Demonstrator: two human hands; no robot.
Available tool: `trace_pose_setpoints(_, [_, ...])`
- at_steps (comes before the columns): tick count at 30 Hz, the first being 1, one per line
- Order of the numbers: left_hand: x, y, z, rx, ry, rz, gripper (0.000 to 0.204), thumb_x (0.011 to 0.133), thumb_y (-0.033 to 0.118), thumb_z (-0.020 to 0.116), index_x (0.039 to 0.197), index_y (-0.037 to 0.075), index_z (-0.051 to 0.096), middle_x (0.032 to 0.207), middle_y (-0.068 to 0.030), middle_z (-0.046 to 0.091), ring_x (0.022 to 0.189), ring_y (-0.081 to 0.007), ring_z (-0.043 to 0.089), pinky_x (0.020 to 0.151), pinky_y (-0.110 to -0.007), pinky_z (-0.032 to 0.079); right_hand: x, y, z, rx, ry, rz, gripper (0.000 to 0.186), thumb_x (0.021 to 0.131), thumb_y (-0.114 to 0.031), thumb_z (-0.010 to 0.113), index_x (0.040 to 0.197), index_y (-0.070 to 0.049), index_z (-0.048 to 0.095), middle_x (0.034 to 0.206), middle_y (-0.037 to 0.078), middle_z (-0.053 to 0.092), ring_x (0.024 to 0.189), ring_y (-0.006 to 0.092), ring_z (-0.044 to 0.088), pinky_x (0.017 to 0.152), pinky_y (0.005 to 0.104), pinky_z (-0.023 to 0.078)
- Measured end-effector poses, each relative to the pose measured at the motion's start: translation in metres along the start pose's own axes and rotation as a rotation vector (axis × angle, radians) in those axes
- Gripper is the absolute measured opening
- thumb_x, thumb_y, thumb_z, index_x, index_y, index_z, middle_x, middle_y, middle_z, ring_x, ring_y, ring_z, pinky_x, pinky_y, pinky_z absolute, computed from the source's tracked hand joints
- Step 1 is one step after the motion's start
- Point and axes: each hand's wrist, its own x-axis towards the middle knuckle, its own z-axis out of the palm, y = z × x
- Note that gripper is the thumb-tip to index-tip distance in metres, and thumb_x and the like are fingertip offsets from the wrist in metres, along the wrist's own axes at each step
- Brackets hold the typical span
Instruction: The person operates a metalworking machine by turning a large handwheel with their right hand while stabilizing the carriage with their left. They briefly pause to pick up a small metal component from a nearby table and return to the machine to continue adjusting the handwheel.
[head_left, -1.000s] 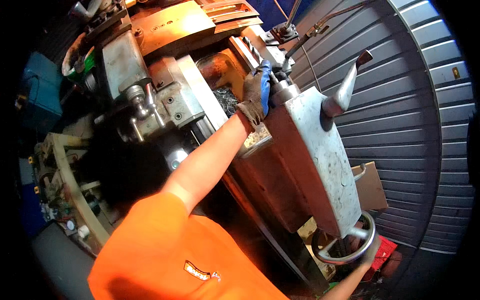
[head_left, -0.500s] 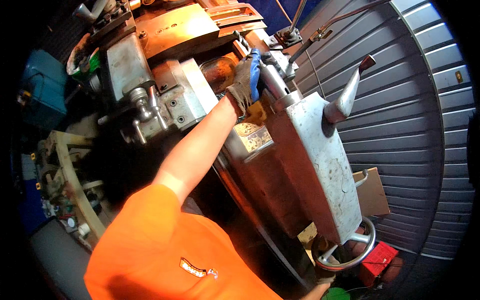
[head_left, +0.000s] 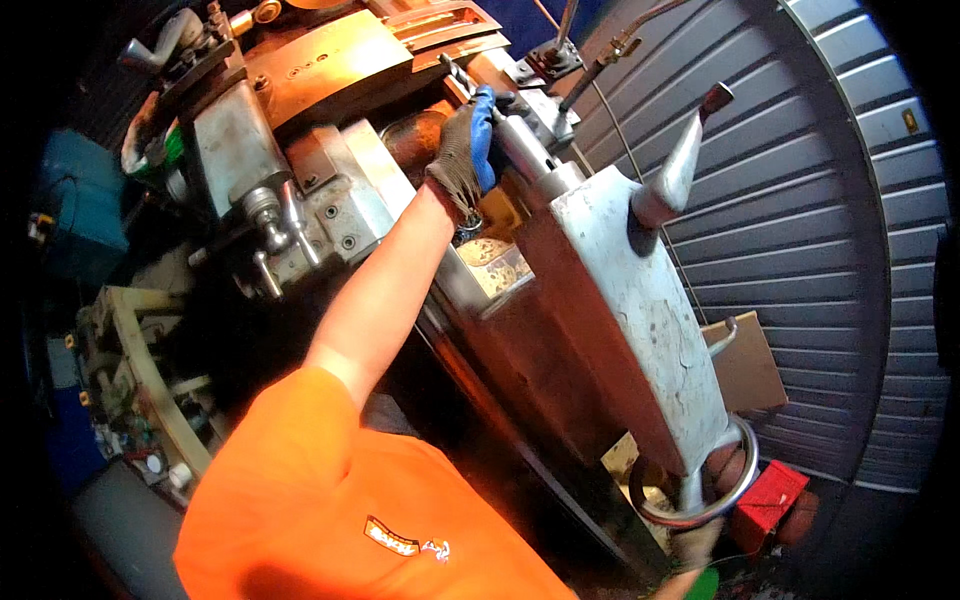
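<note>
My gloved left hand (head_left: 466, 150) wraps the tailstock quill (head_left: 525, 150); the glove could snag if the chuck (head_left: 412, 140) turns.

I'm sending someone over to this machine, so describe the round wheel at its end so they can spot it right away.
Start at the long grey metal block running down the right side of the machine, in front of the ribbed shutter wall. Follow it to its lower end: the handwheel sits there, just above a red box. It is the only bare metal ring here; the lever further up is a straight tapered handle.
</note>
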Motion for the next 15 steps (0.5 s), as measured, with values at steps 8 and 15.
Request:
trace_pose_setpoints(8, [0.019,-0.001,-0.006,0.051,-0.072,0.007,0.046,0.105,0.049,0.05,0.119,0.005,0.056,0.105,-0.0176,0.069,0.091,-0.0324,0.071,0.085,-0.048,0.06,-0.02,-0.001,0.093,-0.005,0.019,0.04,0.023,0.094,-0.02,0.065,0.092,0.002,0.064,0.086,0.006,0.065,0.083,0.018,0.059,0.074,0.0381,0.05])
trace_pose_setpoints(15, [0.027,0.004,0.012,-0.074,0.097,-0.063,0.051,0.103,0.056,0.049,0.113,0.007,0.05,0.079,-0.0102,0.061,0.079,-0.0375,0.07,0.076,-0.058,0.06,0.046,0.0,-0.057,-0.177,0.05,0.055,0.021,0.09,-0.016,0.066,0.085,0.002,0.058,0.08,0.006,0.06,0.074,0.0162,0.054,0.067,0.0382,0.048])
